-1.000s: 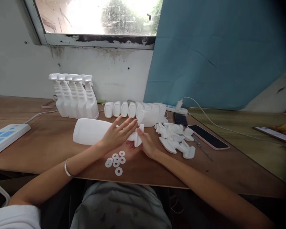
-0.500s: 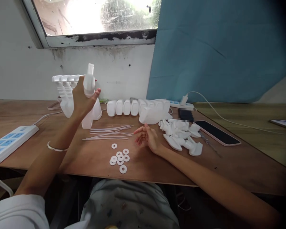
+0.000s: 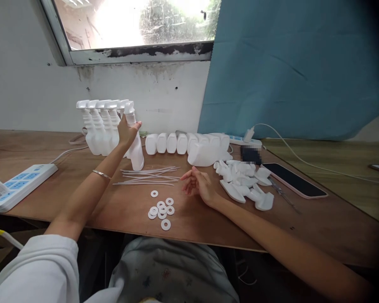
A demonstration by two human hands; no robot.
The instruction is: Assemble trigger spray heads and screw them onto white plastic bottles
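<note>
My left hand [image 3: 127,131] reaches to the back left and is wrapped round the neck of a white spray bottle [image 3: 137,153], which looks slightly tilted at the end of a row. Beside it stand several more white spray bottles [image 3: 98,134] with their heads on. My right hand [image 3: 200,185] rests on the table with fingers loosely curled and apart, nothing in it. Just left of its fingertips lie several thin white tubes [image 3: 148,176]. Several white ring washers [image 3: 166,224] are scattered nearer the front edge. To its right is a pile of white spray heads [image 3: 240,176].
More white bottles [image 3: 205,153] lie in a row at the back, bases facing me. A power strip [image 3: 28,183] sits at the left. On the right are a phone [image 3: 295,180], a slim metal tool [image 3: 282,193], a dark pixelated object [image 3: 251,155] and a white cable [image 3: 279,134].
My left hand has carried the spray bottle down to the table at the row's near right end; it is more upright now. My right hand has stayed in place. The view has shifted slightly.
</note>
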